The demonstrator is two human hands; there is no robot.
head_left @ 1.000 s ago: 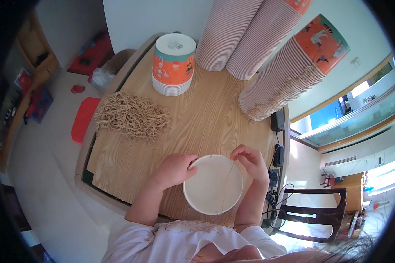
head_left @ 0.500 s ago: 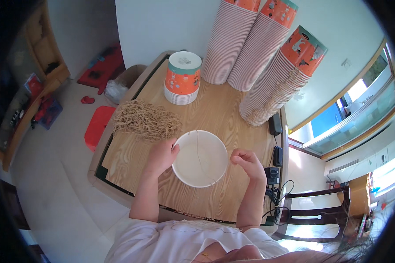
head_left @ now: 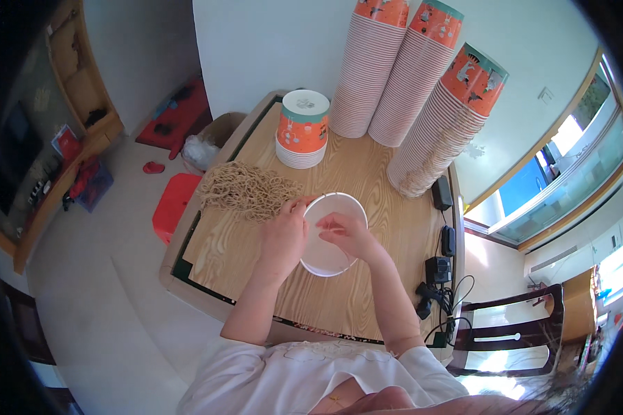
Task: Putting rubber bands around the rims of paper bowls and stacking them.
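A white paper tub (head_left: 318, 259) stands on the wooden table in front of me, its round mouth facing up. My left hand (head_left: 286, 234) is closed at its left rim, steadying it. Over the mouth, my right hand (head_left: 351, 237) has its fingers curled toward the thumb; whatever they pinch, if anything, is too small to make out. A tangled heap of tan twine (head_left: 246, 190) lies just beyond my left hand. Behind the tub, a short stack of orange-and-green paper tubs (head_left: 302, 135) rests upside down.
Tall stacks of nested tubs (head_left: 368, 76) lean at the back, and twine runs down the side of the right-hand stack (head_left: 443, 131). Black power adapters (head_left: 438, 270) and cables line the right edge. A red stool (head_left: 175, 207) is left of the table, a dark chair (head_left: 512, 337) right.
My right hand has moved left from beside the tub to over its mouth. My left hand is now further around the rim. The view has shifted slightly, and the strand across the tub is mostly hidden.
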